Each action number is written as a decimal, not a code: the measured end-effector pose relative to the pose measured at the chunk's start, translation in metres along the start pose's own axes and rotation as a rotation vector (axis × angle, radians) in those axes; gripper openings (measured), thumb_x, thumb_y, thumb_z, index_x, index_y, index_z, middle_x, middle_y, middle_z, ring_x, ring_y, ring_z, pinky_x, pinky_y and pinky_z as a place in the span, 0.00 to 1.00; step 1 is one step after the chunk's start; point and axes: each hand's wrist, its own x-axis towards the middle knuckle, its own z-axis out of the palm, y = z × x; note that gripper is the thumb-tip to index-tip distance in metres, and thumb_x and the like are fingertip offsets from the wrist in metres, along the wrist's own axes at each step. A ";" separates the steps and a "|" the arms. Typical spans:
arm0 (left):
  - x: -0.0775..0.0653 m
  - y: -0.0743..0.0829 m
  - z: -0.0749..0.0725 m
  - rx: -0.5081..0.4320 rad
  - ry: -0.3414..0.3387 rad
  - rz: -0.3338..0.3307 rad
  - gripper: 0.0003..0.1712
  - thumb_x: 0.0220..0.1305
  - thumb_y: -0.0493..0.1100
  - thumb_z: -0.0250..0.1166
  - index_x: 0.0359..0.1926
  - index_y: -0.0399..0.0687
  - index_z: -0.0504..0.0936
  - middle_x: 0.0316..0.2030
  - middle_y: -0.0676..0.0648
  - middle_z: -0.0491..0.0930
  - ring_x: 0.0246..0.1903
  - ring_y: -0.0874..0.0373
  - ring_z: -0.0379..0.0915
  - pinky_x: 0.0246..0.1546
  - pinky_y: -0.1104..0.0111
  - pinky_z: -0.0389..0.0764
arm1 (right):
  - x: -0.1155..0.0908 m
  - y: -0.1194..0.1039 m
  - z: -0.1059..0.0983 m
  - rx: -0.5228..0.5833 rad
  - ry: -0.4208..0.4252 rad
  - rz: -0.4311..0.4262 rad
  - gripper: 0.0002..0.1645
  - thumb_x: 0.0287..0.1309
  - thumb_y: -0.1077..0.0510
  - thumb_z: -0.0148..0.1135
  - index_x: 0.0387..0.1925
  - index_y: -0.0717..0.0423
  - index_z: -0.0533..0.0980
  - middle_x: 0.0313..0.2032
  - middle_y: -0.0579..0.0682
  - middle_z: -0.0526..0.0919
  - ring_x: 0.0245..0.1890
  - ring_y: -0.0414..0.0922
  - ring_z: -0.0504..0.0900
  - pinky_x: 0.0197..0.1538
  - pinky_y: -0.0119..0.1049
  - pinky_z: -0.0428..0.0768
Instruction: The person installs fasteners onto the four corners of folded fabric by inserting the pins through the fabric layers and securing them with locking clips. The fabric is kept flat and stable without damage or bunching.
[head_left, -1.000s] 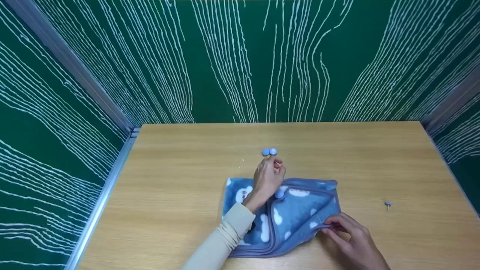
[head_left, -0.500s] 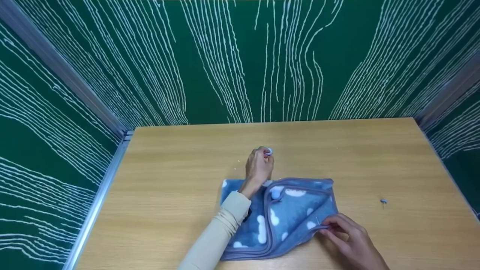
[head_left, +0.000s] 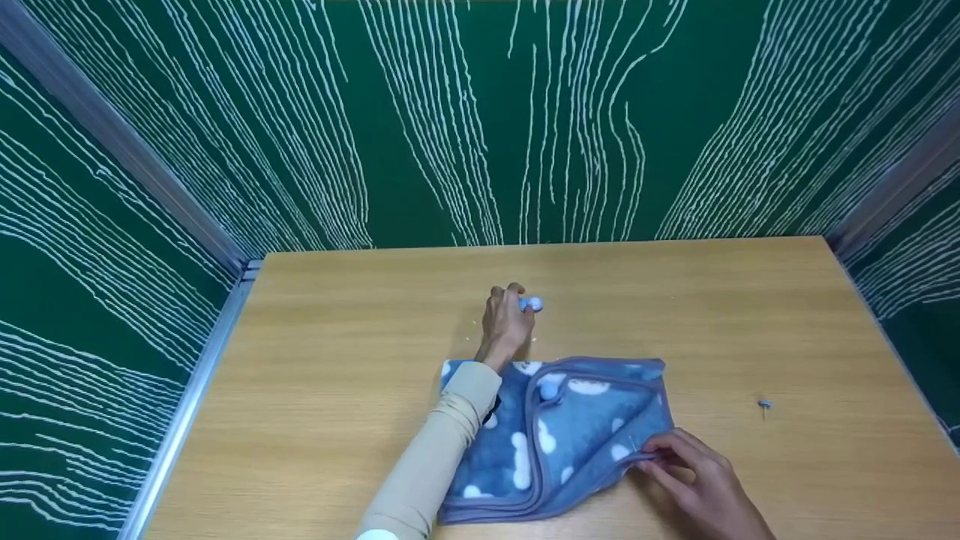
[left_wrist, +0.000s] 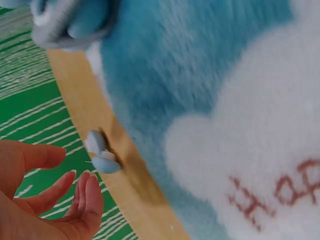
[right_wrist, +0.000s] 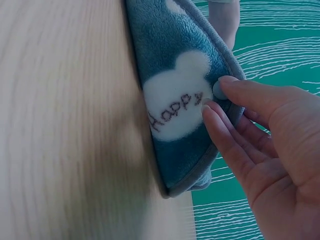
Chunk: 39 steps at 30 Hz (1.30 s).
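A blue fleece blanket (head_left: pixel 592 427) with white cloud shapes lies folded on the table. My right hand (head_left: pixel 701 480) pinches its grey-edged corner, and a round blue pin head (right_wrist: pixel 219 91) sits by the thumb in the right wrist view. A thin pin shaft (head_left: pixel 632 442) pokes out near those fingers. Beyond the blanket, my left hand (head_left: pixel 506 322) reaches beside two blue-and-white round-headed pieces (left_wrist: pixel 102 152) on the table. Its fingers are parted, with nothing visible between them in the left wrist view. Another blue round head (head_left: pixel 549 391) sits on the blanket's fold.
A blue-headed pin (head_left: pixel 764 405) stands head up on the wooden table (head_left: pixel 360 315), right of the blanket. Tiny pale specks lie near my left hand. Green walls (head_left: pixel 427 187) with white lines enclose the table at the back and sides.
My left hand has moved forward and left to the two round-headed pieces, and its fingers have spread. The right hand keeps its pinch on the blanket corner. The head view has shifted slightly.
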 end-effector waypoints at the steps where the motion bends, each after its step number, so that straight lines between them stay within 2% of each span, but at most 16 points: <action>1: 0.001 -0.001 0.001 0.009 -0.005 -0.008 0.21 0.63 0.41 0.63 0.57 0.46 0.75 0.48 0.42 0.73 0.43 0.54 0.73 0.39 0.65 0.77 | 0.000 0.000 0.000 0.004 -0.003 0.003 0.16 0.46 0.69 0.71 0.37 0.52 0.79 0.36 0.36 0.79 0.37 0.37 0.82 0.38 0.29 0.81; 5: 0.005 -0.004 0.003 0.030 -0.016 -0.013 0.22 0.63 0.39 0.63 0.59 0.48 0.75 0.50 0.40 0.72 0.46 0.51 0.74 0.40 0.63 0.78 | -0.001 -0.001 0.002 0.011 0.008 -0.012 0.16 0.46 0.69 0.71 0.36 0.50 0.80 0.36 0.35 0.79 0.36 0.36 0.82 0.37 0.29 0.81; 12: 0.011 -0.008 0.004 0.035 -0.048 -0.013 0.18 0.64 0.35 0.60 0.55 0.46 0.79 0.50 0.37 0.72 0.46 0.47 0.74 0.42 0.60 0.78 | -0.002 0.001 0.004 0.008 0.058 -0.169 0.19 0.43 0.71 0.72 0.36 0.50 0.79 0.35 0.40 0.80 0.32 0.37 0.82 0.34 0.28 0.81; 16: 0.013 -0.010 0.005 0.028 -0.045 0.006 0.16 0.63 0.32 0.59 0.52 0.42 0.81 0.48 0.37 0.72 0.43 0.48 0.75 0.42 0.61 0.78 | -0.001 0.001 0.003 0.000 0.043 -0.133 0.18 0.44 0.70 0.72 0.35 0.49 0.79 0.35 0.38 0.80 0.32 0.36 0.81 0.36 0.29 0.81; 19: 0.014 -0.012 0.004 0.012 -0.044 0.015 0.14 0.63 0.31 0.59 0.50 0.38 0.81 0.46 0.36 0.73 0.42 0.48 0.75 0.43 0.62 0.77 | -0.001 0.001 0.003 -0.008 0.032 -0.076 0.18 0.44 0.70 0.72 0.35 0.49 0.79 0.35 0.36 0.79 0.32 0.36 0.81 0.36 0.29 0.81; 27: 0.009 -0.010 0.003 0.016 -0.034 0.005 0.10 0.64 0.36 0.61 0.43 0.34 0.77 0.41 0.38 0.72 0.39 0.48 0.75 0.41 0.63 0.77 | 0.000 0.000 0.003 -0.007 0.017 -0.020 0.17 0.44 0.70 0.72 0.35 0.49 0.79 0.35 0.35 0.79 0.34 0.36 0.82 0.37 0.29 0.81; 31: 0.006 -0.005 0.001 0.032 -0.011 0.045 0.10 0.65 0.38 0.60 0.44 0.36 0.76 0.39 0.41 0.73 0.39 0.50 0.75 0.40 0.63 0.77 | 0.001 0.001 0.001 0.002 0.016 -0.034 0.17 0.44 0.70 0.72 0.35 0.51 0.80 0.36 0.37 0.80 0.35 0.36 0.82 0.37 0.30 0.81; 34: 0.002 -0.002 -0.001 0.011 0.002 0.068 0.10 0.65 0.39 0.61 0.43 0.36 0.76 0.36 0.43 0.75 0.38 0.51 0.75 0.39 0.63 0.77 | 0.001 0.001 0.000 -0.002 0.010 -0.050 0.16 0.45 0.69 0.72 0.36 0.51 0.80 0.36 0.37 0.80 0.35 0.36 0.82 0.37 0.30 0.81; 39: -0.005 0.000 -0.002 -0.055 0.007 0.059 0.09 0.63 0.40 0.63 0.39 0.38 0.76 0.32 0.45 0.76 0.37 0.53 0.76 0.38 0.65 0.77 | 0.000 0.001 -0.001 -0.026 0.028 -0.120 0.16 0.45 0.69 0.72 0.36 0.51 0.79 0.36 0.38 0.79 0.35 0.37 0.82 0.37 0.30 0.81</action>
